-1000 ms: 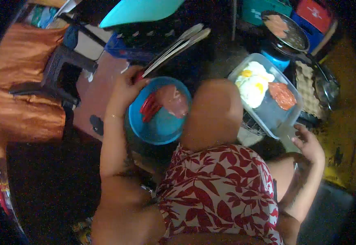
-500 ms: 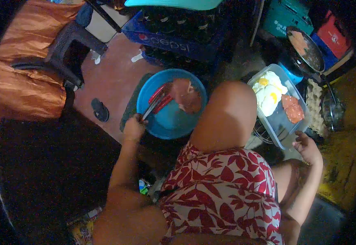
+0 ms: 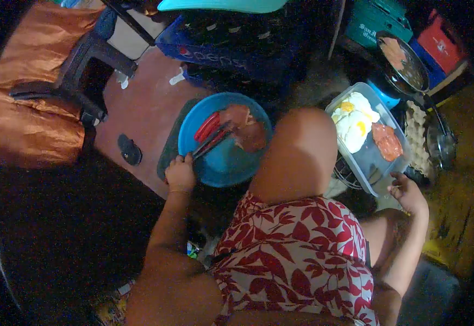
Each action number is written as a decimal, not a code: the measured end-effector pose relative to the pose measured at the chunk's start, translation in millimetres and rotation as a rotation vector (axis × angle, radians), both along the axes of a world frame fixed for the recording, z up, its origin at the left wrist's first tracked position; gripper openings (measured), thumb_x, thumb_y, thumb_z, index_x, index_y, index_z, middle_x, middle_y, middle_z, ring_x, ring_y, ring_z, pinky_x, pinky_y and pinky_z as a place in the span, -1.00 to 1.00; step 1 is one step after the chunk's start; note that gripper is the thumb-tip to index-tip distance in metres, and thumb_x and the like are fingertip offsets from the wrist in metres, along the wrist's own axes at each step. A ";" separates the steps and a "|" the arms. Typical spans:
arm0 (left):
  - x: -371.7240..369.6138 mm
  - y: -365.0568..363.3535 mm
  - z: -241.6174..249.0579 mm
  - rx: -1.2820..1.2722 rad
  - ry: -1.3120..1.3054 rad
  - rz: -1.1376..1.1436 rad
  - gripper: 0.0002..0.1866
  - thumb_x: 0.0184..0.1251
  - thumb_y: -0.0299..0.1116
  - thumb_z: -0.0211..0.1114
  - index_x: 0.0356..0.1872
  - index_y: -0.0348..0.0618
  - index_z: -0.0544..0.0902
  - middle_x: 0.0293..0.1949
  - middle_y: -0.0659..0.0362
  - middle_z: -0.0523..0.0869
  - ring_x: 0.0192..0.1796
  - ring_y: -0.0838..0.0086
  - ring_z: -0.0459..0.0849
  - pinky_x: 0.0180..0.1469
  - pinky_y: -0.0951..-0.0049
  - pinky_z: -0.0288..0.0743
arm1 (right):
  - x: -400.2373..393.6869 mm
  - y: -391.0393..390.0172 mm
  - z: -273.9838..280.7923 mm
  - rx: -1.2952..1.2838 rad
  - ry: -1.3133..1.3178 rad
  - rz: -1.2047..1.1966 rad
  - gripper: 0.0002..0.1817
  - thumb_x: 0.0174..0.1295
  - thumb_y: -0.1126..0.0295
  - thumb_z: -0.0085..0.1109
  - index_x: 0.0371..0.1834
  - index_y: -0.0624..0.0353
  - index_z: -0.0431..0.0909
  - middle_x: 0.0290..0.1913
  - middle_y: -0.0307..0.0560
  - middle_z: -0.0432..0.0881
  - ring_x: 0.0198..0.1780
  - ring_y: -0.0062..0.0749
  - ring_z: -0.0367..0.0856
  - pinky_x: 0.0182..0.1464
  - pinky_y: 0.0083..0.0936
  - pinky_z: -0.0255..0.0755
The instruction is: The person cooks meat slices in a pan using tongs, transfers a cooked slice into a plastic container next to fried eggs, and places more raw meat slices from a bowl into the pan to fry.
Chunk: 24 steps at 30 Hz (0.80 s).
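My left hand (image 3: 180,173) is closed on the handle end of metal tongs (image 3: 210,144), whose tips reach into a blue basin (image 3: 220,173). Inside the basin lie red sausages (image 3: 207,126) and flat slices of pinkish meat (image 3: 246,127); the tongs' tips are close to the slices, but contact is unclear. My right hand (image 3: 407,192) has loosely curled fingers and appears to hold nothing. It is beside the near end of a clear plastic container (image 3: 368,179). Fried eggs (image 3: 355,124) and reddish cooked meat (image 3: 387,142) lie in that container.
A frying pan (image 3: 419,76) with meat sits on a blue stove (image 3: 384,95) at the upper right, near an egg tray (image 3: 417,138). Pepsi crates (image 3: 215,57) stand behind the basin. A dark stool (image 3: 93,54) and a slipper (image 3: 130,150) are at left.
The tongs' tips have shifted right, from the sausages towards the meat slices. The whole view has moved slightly. My right hand stays beside the container.
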<state>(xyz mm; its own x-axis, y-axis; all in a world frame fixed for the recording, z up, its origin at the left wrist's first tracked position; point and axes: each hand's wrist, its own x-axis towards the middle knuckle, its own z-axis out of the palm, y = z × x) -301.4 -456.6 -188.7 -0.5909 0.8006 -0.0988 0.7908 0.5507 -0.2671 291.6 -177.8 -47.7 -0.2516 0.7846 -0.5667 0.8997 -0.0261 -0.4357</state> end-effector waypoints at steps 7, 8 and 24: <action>-0.9 2.5 -8.9 0.051 0.020 -0.036 -0.58 0.36 -0.32 0.07 0.24 0.10 0.57 -0.02 0.07 0.69 -0.01 0.13 0.70 -0.05 0.04 0.59 | 8.4 -1.0 -5.5 0.015 0.053 0.036 -0.39 0.33 0.33 0.31 0.40 0.27 0.36 0.07 0.25 0.65 0.04 -0.20 0.67 0.08 -0.36 0.53; -0.3 3.4 -9.2 0.067 0.017 -0.040 -0.58 0.36 -0.32 0.07 0.24 0.09 0.57 -0.03 0.06 0.69 -0.02 0.13 0.71 -0.06 0.04 0.59 | 8.6 -1.9 -4.8 0.015 0.063 0.019 -0.39 0.33 0.33 0.31 0.40 0.28 0.35 0.09 0.27 0.64 0.07 -0.18 0.67 0.09 -0.34 0.53; -36.8 -0.6 59.2 0.260 0.036 -0.089 -0.79 0.29 -0.31 0.19 -0.09 0.02 0.67 -0.20 0.04 0.72 -0.15 0.03 0.73 -0.15 0.05 0.60 | 6.1 -11.3 3.6 0.075 0.047 0.007 -0.37 0.26 0.32 0.38 0.38 0.23 0.40 0.13 0.21 0.63 0.04 -0.19 0.66 0.09 -0.30 0.54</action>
